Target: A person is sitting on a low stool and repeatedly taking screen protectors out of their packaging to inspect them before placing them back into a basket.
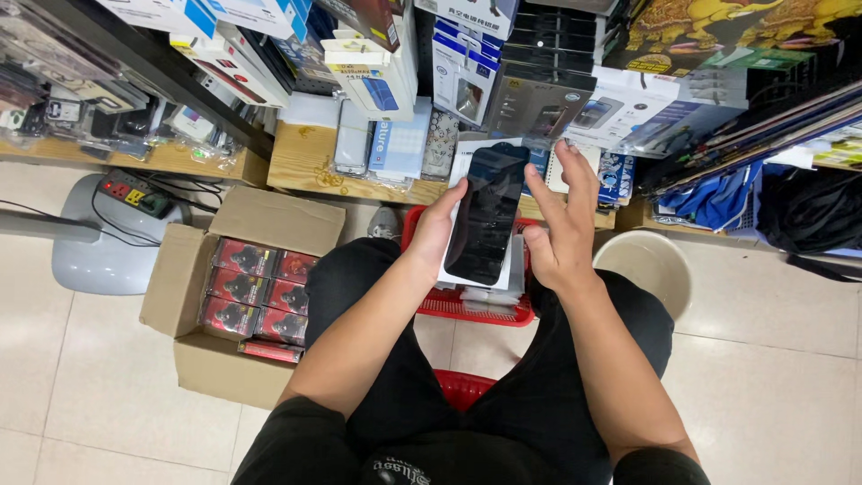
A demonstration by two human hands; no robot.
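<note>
Pale floor tiles (790,359) spread out under you, and you sit with your knees apart, in black trousers, facing low shelves (359,175) crammed with boxed and bagged phone accessories. At your left an open cardboard box (193,359) stands on the floor, its flaps out, packed with rows of small red and black packets (256,292). Beyond it a grey stand base (99,256) carries a power strip (135,193) with its cables trailing. At your right a white bucket (651,265) stands near your knee, and dark bags and blue packets pile up against the shelving behind it. Between your legs lies a red basket (467,305), with its rim showing below your wrists.

Above that basket you hold a black phone (487,216) upright and slightly tilted, its dark glossy face turned towards you, with a white flat pack just behind it. Your left hand (437,226) is closed along the phone's left edge, thumb on the front rim. Your right hand (561,220) is loosely spread, fingers pointing up beside the phone's right edge and thumb near its lower side; I cannot tell whether it actually touches.
</note>
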